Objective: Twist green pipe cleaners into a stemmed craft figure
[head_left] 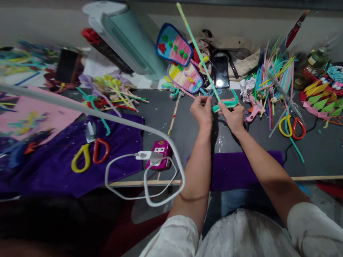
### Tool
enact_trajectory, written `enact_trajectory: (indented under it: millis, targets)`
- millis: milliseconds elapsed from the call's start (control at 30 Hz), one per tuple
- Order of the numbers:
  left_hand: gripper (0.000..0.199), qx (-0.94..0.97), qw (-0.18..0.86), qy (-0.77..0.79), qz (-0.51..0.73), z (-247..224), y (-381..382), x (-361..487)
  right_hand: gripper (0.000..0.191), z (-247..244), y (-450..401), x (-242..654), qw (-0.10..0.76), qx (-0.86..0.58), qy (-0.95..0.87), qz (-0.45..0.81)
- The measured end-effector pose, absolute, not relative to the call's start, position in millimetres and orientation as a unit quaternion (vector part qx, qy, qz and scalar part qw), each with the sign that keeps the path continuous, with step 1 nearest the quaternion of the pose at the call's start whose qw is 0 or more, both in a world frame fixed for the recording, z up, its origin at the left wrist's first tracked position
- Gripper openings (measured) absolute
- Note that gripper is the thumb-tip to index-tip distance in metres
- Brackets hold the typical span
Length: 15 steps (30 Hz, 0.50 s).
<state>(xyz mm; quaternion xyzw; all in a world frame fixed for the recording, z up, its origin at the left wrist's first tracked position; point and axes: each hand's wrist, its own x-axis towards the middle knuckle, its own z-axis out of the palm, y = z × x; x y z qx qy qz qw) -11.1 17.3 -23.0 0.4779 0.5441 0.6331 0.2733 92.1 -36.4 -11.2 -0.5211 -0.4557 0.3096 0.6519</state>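
My right hand [233, 115] is closed on a folded bundle of green pipe cleaners [226, 104], its thumb on top. From this grip a long fuzzy pipe-cleaner stem [197, 48] slants up and left, fading from green to yellow at the tip. Partway along it, a small yellow loop [205, 60] appears to be wrapped around the stem. My left hand [202, 110] is pinched at the bundle's left end, with its fingertips partly hiding what they hold. Beyond my hands lie two colourful pipe-cleaner panels [174, 44] with blue edging.
Yellow-and-red scissors [91, 151] lie on purple cloth at left, others [292, 126] at right. A pink glue gun [253, 109] sits right of my hands near bunched pipe cleaners [278, 75]. A white cable [160, 134] arches over a magenta power socket [160, 164]. Behind stand a phone [221, 71] and bag [242, 59].
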Motion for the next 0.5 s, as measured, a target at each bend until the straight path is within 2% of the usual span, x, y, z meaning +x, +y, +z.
enact_trajectory:
  millis: [200,300,367,500]
  targets:
    - [0.013,0.537,0.227,0.587,0.562,-16,7,-12,0.036,-12,-34,95,0.662,-0.521,-0.445,0.303]
    - [0.016,0.527,0.247,0.578,0.572,-17,9,-13,0.034,-11,-31,97,0.665,-0.519,-0.429,0.322]
    - [0.019,0.507,0.299,0.545,0.597,-19,13,-13,0.033,-12,-29,99,0.667,-0.518,-0.415,0.339]
    - [0.020,0.418,0.485,0.460,0.615,-27,22,-16,0.030,-15,-24,103,0.680,-0.503,-0.378,0.376]
